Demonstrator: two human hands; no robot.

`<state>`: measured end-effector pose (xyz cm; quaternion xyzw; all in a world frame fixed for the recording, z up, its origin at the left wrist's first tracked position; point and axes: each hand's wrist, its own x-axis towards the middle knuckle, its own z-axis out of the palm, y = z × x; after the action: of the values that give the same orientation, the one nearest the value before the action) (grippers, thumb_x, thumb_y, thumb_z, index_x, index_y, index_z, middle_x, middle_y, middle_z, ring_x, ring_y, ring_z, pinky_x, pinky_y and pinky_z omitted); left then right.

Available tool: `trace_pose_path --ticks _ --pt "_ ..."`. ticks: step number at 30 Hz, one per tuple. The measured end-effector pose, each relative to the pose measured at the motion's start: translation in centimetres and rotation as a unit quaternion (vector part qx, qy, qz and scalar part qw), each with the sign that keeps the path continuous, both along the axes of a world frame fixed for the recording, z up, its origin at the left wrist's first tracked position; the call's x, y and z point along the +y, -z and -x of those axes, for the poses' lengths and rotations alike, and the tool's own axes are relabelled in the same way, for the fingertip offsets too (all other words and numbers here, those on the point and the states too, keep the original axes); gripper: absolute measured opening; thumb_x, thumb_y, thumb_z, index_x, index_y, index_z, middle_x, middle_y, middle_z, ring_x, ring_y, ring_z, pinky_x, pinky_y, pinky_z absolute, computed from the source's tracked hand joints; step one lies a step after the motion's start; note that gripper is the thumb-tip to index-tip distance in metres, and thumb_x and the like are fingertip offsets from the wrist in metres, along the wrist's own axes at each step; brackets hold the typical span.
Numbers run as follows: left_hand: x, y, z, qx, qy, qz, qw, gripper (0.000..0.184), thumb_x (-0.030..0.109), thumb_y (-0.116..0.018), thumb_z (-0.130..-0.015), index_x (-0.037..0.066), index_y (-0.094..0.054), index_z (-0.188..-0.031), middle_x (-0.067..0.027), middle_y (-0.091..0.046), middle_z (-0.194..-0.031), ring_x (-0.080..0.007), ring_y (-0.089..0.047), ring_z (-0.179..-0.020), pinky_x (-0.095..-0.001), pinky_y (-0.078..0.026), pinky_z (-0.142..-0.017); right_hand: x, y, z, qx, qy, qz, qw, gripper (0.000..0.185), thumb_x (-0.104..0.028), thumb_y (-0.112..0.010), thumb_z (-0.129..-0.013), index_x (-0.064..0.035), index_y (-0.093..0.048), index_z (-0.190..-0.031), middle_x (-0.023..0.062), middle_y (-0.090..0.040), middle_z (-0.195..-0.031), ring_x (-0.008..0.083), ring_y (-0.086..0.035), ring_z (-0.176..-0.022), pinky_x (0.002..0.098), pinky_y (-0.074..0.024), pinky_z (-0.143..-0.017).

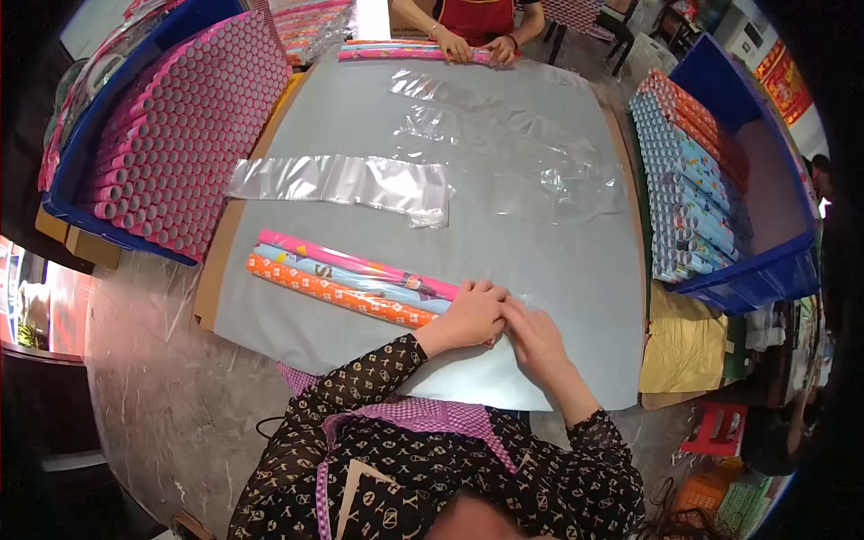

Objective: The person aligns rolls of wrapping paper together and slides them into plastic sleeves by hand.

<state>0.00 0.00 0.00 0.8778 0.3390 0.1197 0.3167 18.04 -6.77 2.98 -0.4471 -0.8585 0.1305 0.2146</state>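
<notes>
Three wrapping paper rolls, a pink roll, a light blue roll and an orange roll, lie side by side on the grey tabletop in a shiny clear plastic sleeve. My left hand is closed over their right end, fingers bent across the pink roll. Against it, my right hand has its fingers pressed together at the sleeve's end; its fingertips are partly hidden. Beyond the rolls lies a stack of flat clear sleeves.
A blue crate of pink rolls stands left. Another blue crate on the right holds blue and orange rolls. Loose clear film covers the table's far right. Across the table, a person's hands rest on a similar bundle.
</notes>
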Motion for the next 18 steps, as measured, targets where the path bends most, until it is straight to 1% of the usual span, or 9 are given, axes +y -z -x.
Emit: trace_pose_path --ticks 2,5,9,11,12,14,15,17,18 --pt "-0.2 0.2 -0.2 -0.024 -0.006 -0.031 0.999 0.025 0.025 -0.059 -0.083 0.008 -0.07 -0.097 -0.0056 -0.059 -0.116 -0.0261 -0.049 -0.113 -0.0422 -0.034 -0.097 0.3 0.0 0.1 0.046 0.082 0.047 0.994 0.028 -0.013 -0.059 -0.087 -0.0084 -0.06 -0.115 0.0158 -0.066 -0.103 0.0374 -0.057 -0.083 0.046 -0.0464 -0.077" --pt "-0.4 0.9 0.0 -0.074 -0.019 -0.104 0.992 0.018 0.024 -0.059 -0.083 0.01 -0.07 -0.085 -0.0015 -0.061 -0.101 -0.0233 -0.053 -0.099 -0.0409 -0.037 -0.085 0.5 -0.1 -0.2 -0.011 0.057 0.07 0.996 0.022 -0.011 -0.057 -0.088 -0.0045 -0.056 -0.109 0.0159 -0.065 -0.087 0.0405 -0.056 -0.08 0.0479 -0.0453 -0.076" --pt "-0.7 1.0 -0.2 -0.087 -0.029 -0.123 0.988 0.016 0.024 -0.06 -0.083 0.01 -0.069 -0.083 -0.0011 -0.061 -0.1 -0.0228 -0.053 -0.098 -0.0404 -0.037 -0.085 -0.2 1.3 0.2 0.056 0.106 0.06 0.991 0.016 -0.008 -0.054 -0.09 -0.0012 -0.053 -0.105 0.0161 -0.062 -0.076 0.0355 -0.056 -0.067 0.0451 -0.0456 -0.067" --pt "-0.8 0.8 -0.1 -0.075 -0.03 -0.141 0.987 0.015 0.023 -0.06 -0.082 0.011 -0.069 -0.083 -0.0004 -0.061 -0.099 -0.0224 -0.053 -0.097 -0.0403 -0.037 -0.085 -0.4 1.9 0.5 0.295 0.222 0.284 0.885 0.01 -0.004 -0.053 -0.088 -0.0029 -0.052 -0.098 0.0109 -0.058 -0.069 0.0216 -0.052 -0.055 0.0364 -0.0412 -0.05" --pt "-0.8 0.8 0.0 -0.075 -0.031 -0.141 0.987 0.015 0.023 -0.06 -0.082 0.011 -0.069 -0.083 -0.0004 -0.061 -0.099 -0.0224 -0.053 -0.097 -0.0403 -0.037 -0.085 0.0 1.6 0.4 0.295 0.221 0.285 0.885 0.01 -0.004 -0.053 -0.088 -0.0029 -0.052 -0.098 0.0109 -0.058 -0.069 0.0216 -0.052 -0.055 0.0364 -0.0412 -0.05" --pt "-0.7 0.8 0.2 -0.103 -0.009 -0.161 0.982 0.014 0.023 -0.061 -0.082 0.012 -0.068 -0.084 0.0003 -0.06 -0.099 -0.0223 -0.053 -0.098 -0.0405 -0.037 -0.085 1.3 0.5 -0.5 0.49 0.311 0.561 0.59 0.014 0.001 -0.054 -0.084 -0.0066 -0.052 -0.095 0.0039 -0.054 -0.066 0.008 -0.043 -0.049 0.0239 -0.0307 -0.04" --pt "-0.7 0.7 0.2 -0.103 -0.011 -0.162 0.981 0.014 0.023 -0.061 -0.082 0.012 -0.068 -0.084 0.0003 -0.06 -0.099 -0.0223 -0.053 -0.098 -0.0405 -0.037 -0.085 1.3 0.9 -0.9 0.49 0.309 0.561 0.592 0.014 0.001 -0.054 -0.084 -0.0066 -0.052 -0.095 0.0039 -0.054 -0.066 0.008 -0.043 -0.049 0.0239 -0.0307 -0.04" --pt "-0.7 0.4 0.3 -0.122 -0.011 -0.182 0.976 0.014 0.025 -0.062 -0.081 0.013 -0.068 -0.085 0.0008 -0.059 -0.098 -0.0226 -0.053 -0.1 -0.042 -0.037 -0.088 1.5 2.2 -1.4 0.615 0.268 0.617 0.412 0.019 0.004 -0.056 -0.08 -0.0094 -0.049 -0.092 -0.0004 -0.05 -0.065 0.0036 -0.039 -0.047 0.0187 -0.0241 -0.038" --pt "-0.7 0.5 0.2 -0.123 -0.013 -0.181 0.976 0.014 0.025 -0.062 -0.081 0.013 -0.068 -0.085 0.0008 -0.059 -0.098 -0.0226 -0.053 -0.1 -0.042 -0.037 -0.088 1.6 1.5 -1.3 0.631 0.268 0.623 0.377 0.017 0.004 -0.056 -0.081 -0.009 -0.047 -0.086 -0.0012 -0.048 -0.065 0.0036 -0.037 -0.046 0.0195 -0.0238 -0.038"
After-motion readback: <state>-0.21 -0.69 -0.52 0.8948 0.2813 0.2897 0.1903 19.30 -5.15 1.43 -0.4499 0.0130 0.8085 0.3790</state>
